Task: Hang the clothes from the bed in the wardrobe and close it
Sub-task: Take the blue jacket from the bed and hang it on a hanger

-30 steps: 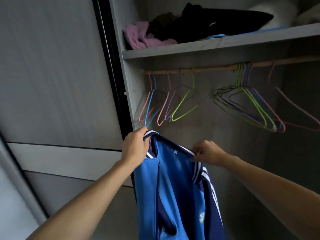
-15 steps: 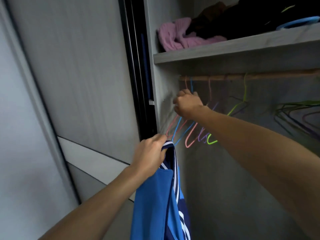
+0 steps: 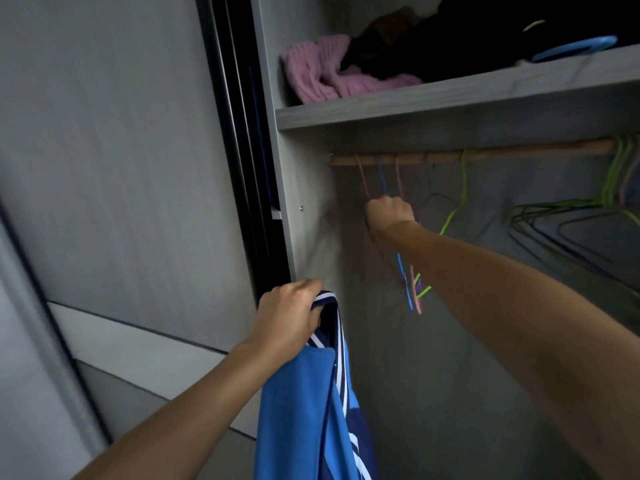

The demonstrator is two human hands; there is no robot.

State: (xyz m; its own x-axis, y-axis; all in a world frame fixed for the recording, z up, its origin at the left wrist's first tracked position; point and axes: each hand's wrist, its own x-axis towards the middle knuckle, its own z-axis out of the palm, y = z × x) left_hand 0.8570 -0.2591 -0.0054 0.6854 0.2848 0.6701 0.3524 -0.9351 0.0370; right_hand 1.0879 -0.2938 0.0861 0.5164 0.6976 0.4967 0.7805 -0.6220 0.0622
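right fingers (image 3: 382, 202) are curling into a fist around the necks of the wire hangers (image 3: 405, 285) just below the left end of the rail (image 3: 502, 155). pink and blue wires are running into the right hand (image 3: 389, 214); whether one hanger or several is being clamped, i cannot tell. left fingers (image 3: 303, 289) are clamping on the striped collar of the blue jersey (image 3: 301, 403). the jersey is hanging well below the rail and left of its end, its body dangling free from the left hand (image 3: 289, 317).

step in hand, as judged: freeing one hanger.
- isolating a single neck before lifting is looking wise, since the hooks are sitting close together on the rail.
- lifting the hook straight up and off, not tugging down; otherwise neighbours are likely coming along or tangling.
- holding the collar high and bunched, so the hanger can be fed in through the neck.

outward: a green hanger (image 3: 453, 213) is dangling below the rail, just right of the fist. a second bunch of hangers (image 3: 571, 220) is crowding the rail's right end. the shelf (image 3: 450, 98) directly above the rail is carrying a pink knit (image 3: 318, 71) and dark clothes (image 3: 450, 36).

hard to make out:
- the hooks on the rail are smearing with blur.
- the lower jersey and the rail's right end are being cut off by the frame.
- the bed is not showing.
- the sliding door (image 3: 121, 168), far left of the rail, is showing only in part.
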